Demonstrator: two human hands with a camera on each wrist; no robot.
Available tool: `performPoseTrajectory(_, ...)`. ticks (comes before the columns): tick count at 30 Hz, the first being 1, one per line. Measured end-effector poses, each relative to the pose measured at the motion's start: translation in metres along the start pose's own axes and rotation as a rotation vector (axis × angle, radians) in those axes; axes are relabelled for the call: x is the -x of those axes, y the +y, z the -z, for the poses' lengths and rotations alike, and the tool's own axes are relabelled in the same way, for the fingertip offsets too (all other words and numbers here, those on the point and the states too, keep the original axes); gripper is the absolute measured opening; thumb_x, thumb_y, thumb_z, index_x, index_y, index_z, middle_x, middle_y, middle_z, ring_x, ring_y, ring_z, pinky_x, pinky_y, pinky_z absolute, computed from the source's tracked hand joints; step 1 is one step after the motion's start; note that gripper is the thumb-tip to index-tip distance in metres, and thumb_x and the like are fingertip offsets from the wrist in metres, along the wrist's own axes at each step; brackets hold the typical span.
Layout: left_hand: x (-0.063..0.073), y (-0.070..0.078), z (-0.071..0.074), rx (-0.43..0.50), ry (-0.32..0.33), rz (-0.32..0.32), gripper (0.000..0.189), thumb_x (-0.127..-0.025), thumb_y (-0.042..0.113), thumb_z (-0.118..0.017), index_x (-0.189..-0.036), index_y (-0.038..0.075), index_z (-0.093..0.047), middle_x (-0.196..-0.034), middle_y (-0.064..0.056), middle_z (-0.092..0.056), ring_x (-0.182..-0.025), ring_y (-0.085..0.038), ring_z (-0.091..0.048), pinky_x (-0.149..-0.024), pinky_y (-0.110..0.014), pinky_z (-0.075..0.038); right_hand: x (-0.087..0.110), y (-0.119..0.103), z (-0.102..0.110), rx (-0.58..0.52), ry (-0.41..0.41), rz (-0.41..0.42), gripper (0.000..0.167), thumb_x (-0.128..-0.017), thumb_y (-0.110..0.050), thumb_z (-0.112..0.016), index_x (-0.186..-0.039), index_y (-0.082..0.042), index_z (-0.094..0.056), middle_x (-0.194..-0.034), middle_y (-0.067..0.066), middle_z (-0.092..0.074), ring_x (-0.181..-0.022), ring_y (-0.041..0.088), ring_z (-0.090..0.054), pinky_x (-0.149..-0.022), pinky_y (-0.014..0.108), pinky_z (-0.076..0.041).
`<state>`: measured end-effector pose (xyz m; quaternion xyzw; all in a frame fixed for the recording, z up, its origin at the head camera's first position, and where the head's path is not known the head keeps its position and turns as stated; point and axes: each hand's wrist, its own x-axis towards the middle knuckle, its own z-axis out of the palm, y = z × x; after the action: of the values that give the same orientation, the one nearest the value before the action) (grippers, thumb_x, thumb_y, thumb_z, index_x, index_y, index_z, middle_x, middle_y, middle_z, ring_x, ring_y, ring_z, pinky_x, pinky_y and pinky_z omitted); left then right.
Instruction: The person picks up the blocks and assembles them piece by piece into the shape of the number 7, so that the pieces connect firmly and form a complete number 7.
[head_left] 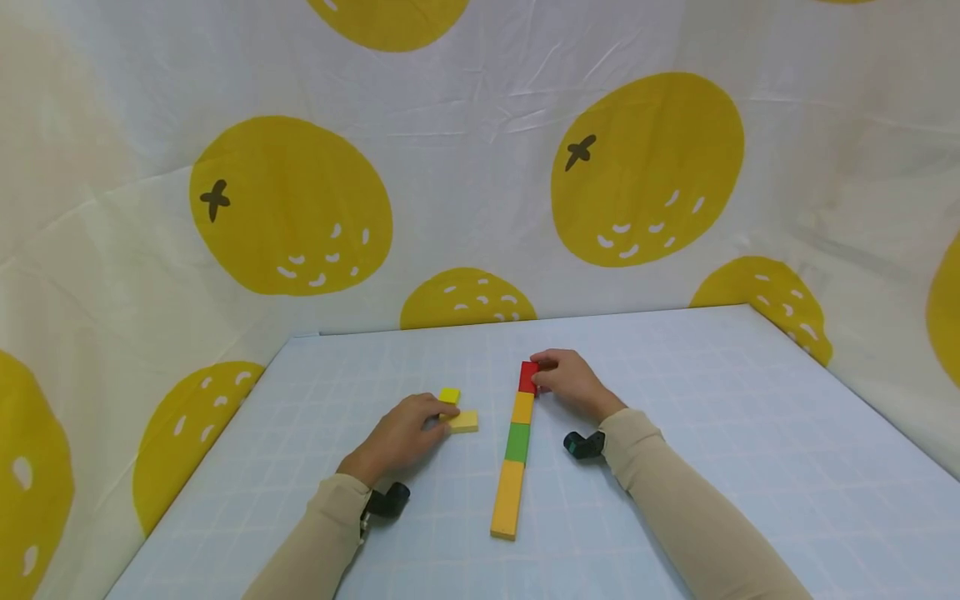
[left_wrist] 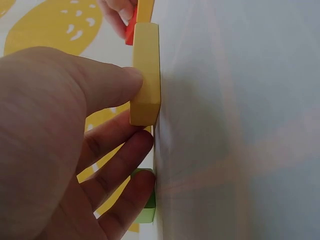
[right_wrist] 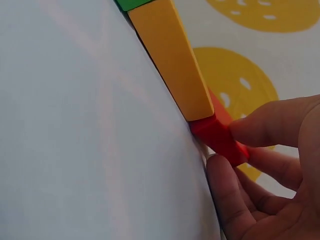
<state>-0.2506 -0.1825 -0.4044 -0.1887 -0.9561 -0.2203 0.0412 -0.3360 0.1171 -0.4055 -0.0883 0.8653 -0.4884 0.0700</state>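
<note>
A line of toy blocks runs away from the person. Nearest is a long orange block (head_left: 507,500), then a green block (head_left: 517,442), a shorter orange block (head_left: 522,407) and a red block (head_left: 528,377) at the far end. My right hand (head_left: 572,383) pinches the red block between thumb and fingers; in the right wrist view it meets the orange block's end. Left of the line, my left hand (head_left: 405,433) holds a pale yellow block (left_wrist: 146,75), thumb on its near side. Behind that hand lies a bright yellow block (head_left: 450,395), partly hidden.
The blocks lie on a table (head_left: 615,533) with a pale blue checked cover. A white curtain (head_left: 480,192) printed with large yellow fruit hangs behind and along the sides. The left wrist view shows a greenish block (left_wrist: 146,215) beyond the fingertips.
</note>
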Motion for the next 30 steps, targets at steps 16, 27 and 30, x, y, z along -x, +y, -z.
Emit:
performPoseTrajectory(16, -0.0024, -0.0007, 0.0011, 0.001, 0.009, -0.035, 0.026, -0.094, 0.016, -0.071, -0.120, 0.019, -0.074, -0.111, 0.004, -0.067, -0.102, -0.015, -0.058, -0.095, -0.040, -0.049, 0.0024, -0.0062, -0.0037, 0.057, 0.035, -0.027, 0.045, -0.094, -0.022, -0.068, -0.137, -0.010, -0.060, -0.126, 0.008, -0.062, -0.103, 0.025, -0.060, -0.093, 0.039, -0.053)
performPoseTrajectory(27, -0.0014, -0.0007, 0.0000, 0.027, -0.008, -0.003, 0.026, -0.094, 0.017, -0.070, -0.120, 0.020, -0.074, -0.113, 0.003, -0.066, -0.105, -0.017, -0.058, -0.096, -0.042, -0.049, 0.0025, -0.0074, -0.0059, 0.076, 0.024, -0.056, 0.044, -0.094, -0.023, -0.067, -0.135, -0.009, -0.061, -0.124, 0.008, -0.062, -0.101, 0.025, -0.060, -0.092, 0.039, -0.053)
performPoseTrajectory(30, -0.0019, -0.0004, 0.0003, 0.032, 0.001, -0.002, 0.025, -0.094, 0.017, -0.070, -0.119, 0.021, -0.074, -0.112, 0.004, -0.066, -0.104, -0.016, -0.058, -0.096, -0.040, -0.048, 0.0030, -0.0077, -0.0063, 0.082, 0.027, -0.056, 0.043, -0.095, -0.023, -0.067, -0.135, -0.009, -0.061, -0.125, 0.009, -0.062, -0.102, 0.025, -0.060, -0.093, 0.040, -0.053)
